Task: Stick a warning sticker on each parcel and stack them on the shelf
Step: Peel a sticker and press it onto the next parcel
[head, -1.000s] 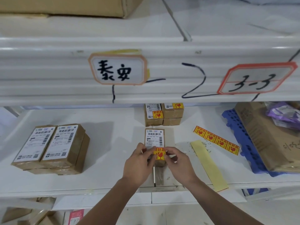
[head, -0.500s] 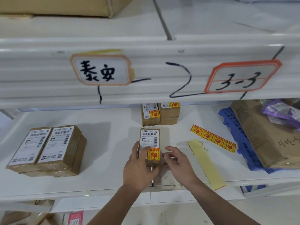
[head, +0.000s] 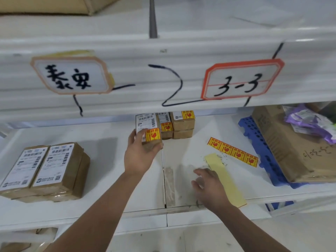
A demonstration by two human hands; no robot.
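Note:
My left hand (head: 141,155) grips a small brown parcel (head: 148,127) with a white label and a yellow-red warning sticker, held above the white shelf (head: 109,151) just left of a stack of stickered parcels (head: 181,124) at the back. My right hand (head: 209,188) hovers low over the shelf front, fingers apart, holding nothing. A strip of yellow-red warning stickers (head: 233,151) lies to the right, beside a bare yellow backing strip (head: 225,180). Two unstickered parcel stacks (head: 45,170) sit at the left.
The upper shelf beam (head: 163,51) with handwritten signs hangs low over the work area. A blue plastic pallet (head: 258,148) carrying a large cardboard box (head: 291,146) and a purple bag fills the right end.
The sticker has been pressed on. My left hand lifted the parcel and carried it back toward the stickered stack. My right hand let go and drew back toward the shelf front.

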